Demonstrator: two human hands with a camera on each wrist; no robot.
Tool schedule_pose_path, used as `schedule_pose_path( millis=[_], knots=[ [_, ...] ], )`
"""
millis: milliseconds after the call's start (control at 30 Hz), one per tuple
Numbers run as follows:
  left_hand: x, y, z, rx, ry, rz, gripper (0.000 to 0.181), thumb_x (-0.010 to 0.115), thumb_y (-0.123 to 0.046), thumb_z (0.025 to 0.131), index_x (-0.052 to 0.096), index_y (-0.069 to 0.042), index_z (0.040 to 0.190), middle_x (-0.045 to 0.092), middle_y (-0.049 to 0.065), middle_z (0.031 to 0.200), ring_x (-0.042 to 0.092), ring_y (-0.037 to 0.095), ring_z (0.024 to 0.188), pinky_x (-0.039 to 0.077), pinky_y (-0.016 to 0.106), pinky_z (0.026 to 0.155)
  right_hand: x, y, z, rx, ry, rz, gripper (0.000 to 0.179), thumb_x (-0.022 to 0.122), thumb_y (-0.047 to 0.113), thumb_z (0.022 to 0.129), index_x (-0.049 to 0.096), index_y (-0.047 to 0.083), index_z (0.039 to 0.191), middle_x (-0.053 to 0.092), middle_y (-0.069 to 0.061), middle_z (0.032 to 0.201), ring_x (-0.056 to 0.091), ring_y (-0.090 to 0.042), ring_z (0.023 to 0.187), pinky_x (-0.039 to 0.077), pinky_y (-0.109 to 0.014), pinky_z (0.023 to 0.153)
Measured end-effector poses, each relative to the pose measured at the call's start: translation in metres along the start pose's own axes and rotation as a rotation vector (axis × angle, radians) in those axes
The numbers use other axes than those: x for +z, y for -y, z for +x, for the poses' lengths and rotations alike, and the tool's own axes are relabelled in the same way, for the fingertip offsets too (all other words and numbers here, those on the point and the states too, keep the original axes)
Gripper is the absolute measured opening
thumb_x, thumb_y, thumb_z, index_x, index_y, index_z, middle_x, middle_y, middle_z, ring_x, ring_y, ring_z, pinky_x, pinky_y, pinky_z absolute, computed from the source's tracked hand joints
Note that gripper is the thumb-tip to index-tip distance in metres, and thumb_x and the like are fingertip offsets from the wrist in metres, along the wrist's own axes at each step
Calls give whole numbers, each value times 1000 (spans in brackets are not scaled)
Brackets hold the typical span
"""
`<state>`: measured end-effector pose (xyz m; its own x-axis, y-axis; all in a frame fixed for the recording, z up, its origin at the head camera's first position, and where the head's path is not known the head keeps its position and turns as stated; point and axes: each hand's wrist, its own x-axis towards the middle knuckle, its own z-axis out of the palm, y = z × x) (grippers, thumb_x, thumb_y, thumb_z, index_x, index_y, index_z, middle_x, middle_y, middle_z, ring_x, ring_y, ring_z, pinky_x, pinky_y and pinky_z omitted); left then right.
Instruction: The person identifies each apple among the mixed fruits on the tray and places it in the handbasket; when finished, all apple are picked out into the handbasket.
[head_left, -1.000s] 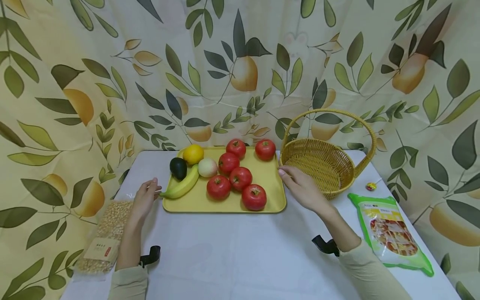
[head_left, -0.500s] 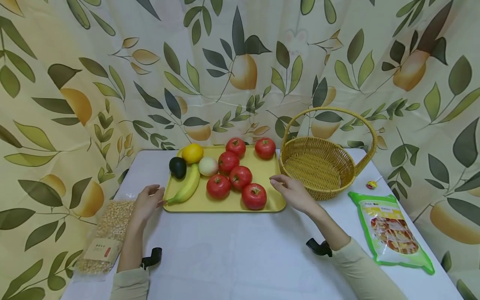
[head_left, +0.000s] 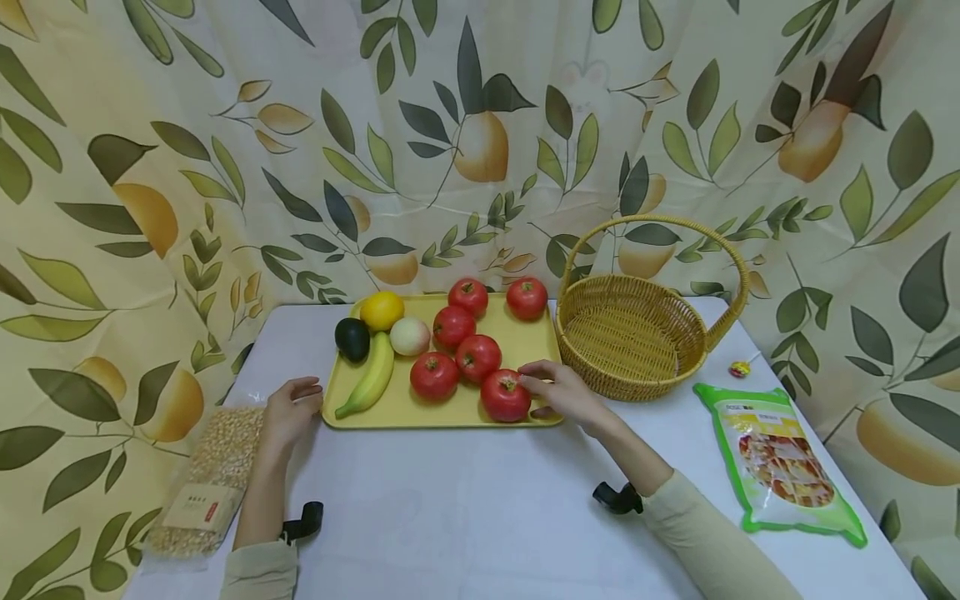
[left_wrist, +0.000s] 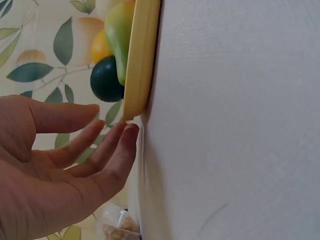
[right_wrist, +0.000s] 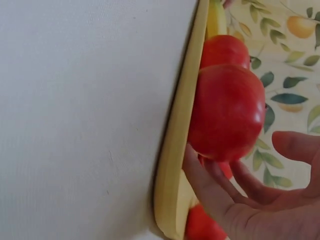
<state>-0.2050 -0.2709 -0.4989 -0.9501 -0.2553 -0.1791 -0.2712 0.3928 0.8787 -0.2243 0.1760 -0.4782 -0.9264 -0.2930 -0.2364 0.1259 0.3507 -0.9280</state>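
Observation:
A yellow tray (head_left: 450, 417) holds several red pomegranates, a banana (head_left: 371, 380), a lemon (head_left: 382, 311), a dark green avocado (head_left: 352, 340) and a pale round fruit (head_left: 410, 336). My right hand (head_left: 564, 392) is at the front-right pomegranate (head_left: 505, 396). In the right wrist view, its fingers (right_wrist: 210, 192) reach to the underside of that pomegranate (right_wrist: 227, 112), while the thumb stands apart from it. Beside the tray's left edge is my left hand (head_left: 291, 411), loosely curved and holding nothing. The left wrist view puts its fingertips (left_wrist: 131, 131) close to the tray's corner (left_wrist: 136, 107); contact is unclear.
A woven basket (head_left: 637, 385) with a tall handle stands right of the tray. Further right lie a lollipop (head_left: 739, 368) and a green-edged food bag (head_left: 783, 467). A clear bag of kernels (head_left: 217, 454) lies left, by my left forearm. A patterned curtain (head_left: 480, 217) hangs behind.
My right hand has moved left and forward over the table, from the basket's side to the front-right pomegranate. The left hand has shifted slightly, and the banana now lies further from it.

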Motion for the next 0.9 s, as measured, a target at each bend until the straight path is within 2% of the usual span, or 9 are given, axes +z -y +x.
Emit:
schedule_pose_path(
  millis=[167,267,400,500,667,900],
  knots=[
    [3,5,2,-23,31,-119,48,50,8,100,46,11,148,54,35,142,56,42,133,51,9,80,4,-4,5,36,5,48,48,62,28,106,55,-1,143,57,-20,143,59,-33,126,62,-47,88],
    [5,10,6,-30,46,-177,51,50,12,99,42,13,149,50,38,145,54,43,136,53,12,84,5,-7,7,47,0,85,47,64,26,105,55,-1,142,56,-20,142,60,-32,124,63,-47,86],
    [6,14,8,-46,35,-224,53,56,13,99,42,13,149,49,38,146,60,36,129,56,16,86,4,-9,8,53,-1,119,46,65,24,104,56,-1,142,57,-20,141,61,-30,122,63,-48,85],
    [6,16,9,-68,22,-251,57,59,13,97,39,12,151,50,37,146,67,25,118,57,16,84,3,-9,8,56,4,137,44,66,22,104,57,-1,141,58,-19,141,62,-30,120,63,-48,85],
    [5,18,8,-91,7,-256,64,62,13,95,36,9,153,51,36,146,70,12,105,56,13,78,3,-8,8,57,10,168,44,67,19,103,57,-2,140,58,-20,140,64,-29,117,62,-50,85],
    [4,18,8,-88,25,-209,65,62,11,96,36,7,155,52,33,147,66,20,118,54,11,78,5,-3,8,69,-28,185,42,68,16,102,60,-3,138,60,-20,139,65,-29,117,63,-49,84]
  ],
)
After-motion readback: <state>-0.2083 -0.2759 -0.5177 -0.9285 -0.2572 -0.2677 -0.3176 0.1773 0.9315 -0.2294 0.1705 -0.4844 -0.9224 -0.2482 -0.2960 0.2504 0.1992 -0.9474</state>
